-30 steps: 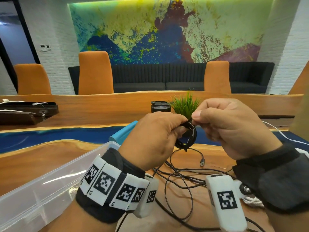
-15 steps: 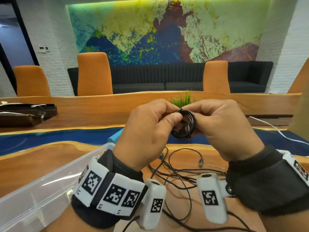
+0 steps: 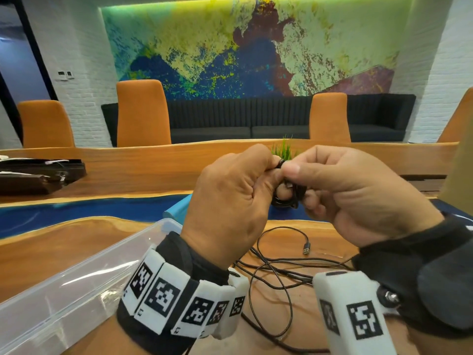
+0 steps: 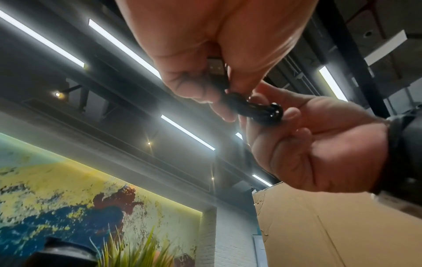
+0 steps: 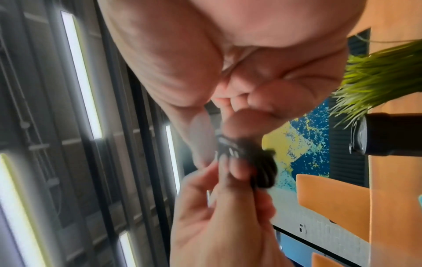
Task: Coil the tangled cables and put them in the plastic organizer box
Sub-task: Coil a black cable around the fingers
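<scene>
Nearest me, at 6 o'clock in the head view, my two wrists carry white marker bands, and loose black cables (image 3: 271, 275) sprawl on the wooden table (image 3: 64, 249) between and beyond them, one ending in a plug (image 3: 306, 250) at about 5 o'clock of my hands. At 8 o'clock lies the clear plastic organizer box (image 3: 76, 285), its rim just beside my left wrist; I see no cable in the part of it that shows. Raised above the table at centre, my left hand (image 3: 230, 198) and my right hand (image 3: 353, 193) meet fingertip to fingertip around a small coiled black cable (image 3: 286, 198). My left hand has its fingers curled, pinching the top of the coil; the left wrist view shows a USB plug (image 4: 215, 67) tucked under the fingers (image 4: 189, 86) of that hand. My right hand has thumb and fingers bent round the other side of the coil (image 4: 258, 112). The right wrist view is blurred, but shows the coil (image 5: 260, 168) pinched between both hands. Beyond my hands, at 12 o'clock, stand a green grass plant (image 3: 282, 149), then orange chairs (image 3: 142, 114), a dark sofa (image 3: 240, 119) and a painted wall panel (image 3: 243, 44).
</scene>
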The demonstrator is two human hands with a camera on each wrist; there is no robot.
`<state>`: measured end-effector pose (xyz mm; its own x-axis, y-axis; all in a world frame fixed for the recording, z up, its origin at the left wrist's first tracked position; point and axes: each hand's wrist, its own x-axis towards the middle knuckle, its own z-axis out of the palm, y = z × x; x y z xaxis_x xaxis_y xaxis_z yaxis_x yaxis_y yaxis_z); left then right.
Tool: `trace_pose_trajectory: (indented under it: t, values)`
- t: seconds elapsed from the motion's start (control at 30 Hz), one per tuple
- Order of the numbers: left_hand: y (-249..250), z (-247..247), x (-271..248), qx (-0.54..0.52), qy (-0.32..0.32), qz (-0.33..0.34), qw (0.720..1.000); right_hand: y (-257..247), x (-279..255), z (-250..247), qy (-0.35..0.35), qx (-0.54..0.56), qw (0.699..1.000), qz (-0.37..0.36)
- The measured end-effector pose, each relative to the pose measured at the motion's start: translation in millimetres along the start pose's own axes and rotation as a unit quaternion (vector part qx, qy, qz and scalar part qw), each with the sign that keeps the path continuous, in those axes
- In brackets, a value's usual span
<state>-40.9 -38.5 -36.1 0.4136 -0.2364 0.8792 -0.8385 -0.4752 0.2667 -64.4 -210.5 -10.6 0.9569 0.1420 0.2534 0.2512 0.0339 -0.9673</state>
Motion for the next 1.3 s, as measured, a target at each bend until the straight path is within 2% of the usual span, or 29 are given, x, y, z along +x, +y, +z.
trace_pose_trajectory:
  t: [0.2,0.27,0.43,0.53,0.6,0.7,0.83,1.0,1.2,1.23,1.3]
  values:
    - [3,-4,2,0.0,-0.094,-0.003,0.996,-2,0,-3,0.031,-0.064,0.997,-0.006]
    - [2,-5,2,-0.009,-0.114,-0.023,0.993,0,0,-4,0.029,-0.074,0.997,-0.024]
    - [-7,-7,2,0.004,-0.085,-0.086,0.993,5,1,2,-0.033,-0.095,0.991,-0.087]
    - [-11,0,1,-0.045,-0.066,-0.131,0.988,6,1,1,-0.047,-0.135,0.981,-0.133]
    - [-14,4,0,-0.16,-0.061,-0.2,0.965,6,1,3,-0.042,-0.178,0.969,-0.163]
    - [-21,9,-1,-0.318,-0.049,-0.288,0.902,7,3,2,-0.036,-0.191,0.964,-0.18]
    - [-22,11,0,-0.45,-0.018,-0.321,0.833,9,6,-2,-0.001,-0.154,0.971,-0.182]
    - [-18,12,-1,-0.534,-0.028,-0.348,0.77,16,11,-1,0.041,-0.117,0.979,-0.16]
    - [-12,14,0,-0.6,-0.034,-0.346,0.72,19,12,3,0.041,-0.095,0.982,-0.159]
    - [-13,15,-1,-0.597,-0.035,-0.346,0.723,20,12,4,0.043,-0.114,0.978,-0.169]
    - [-13,16,-2,-0.564,-0.043,-0.343,0.75,23,12,6,0.044,-0.179,0.963,-0.198]
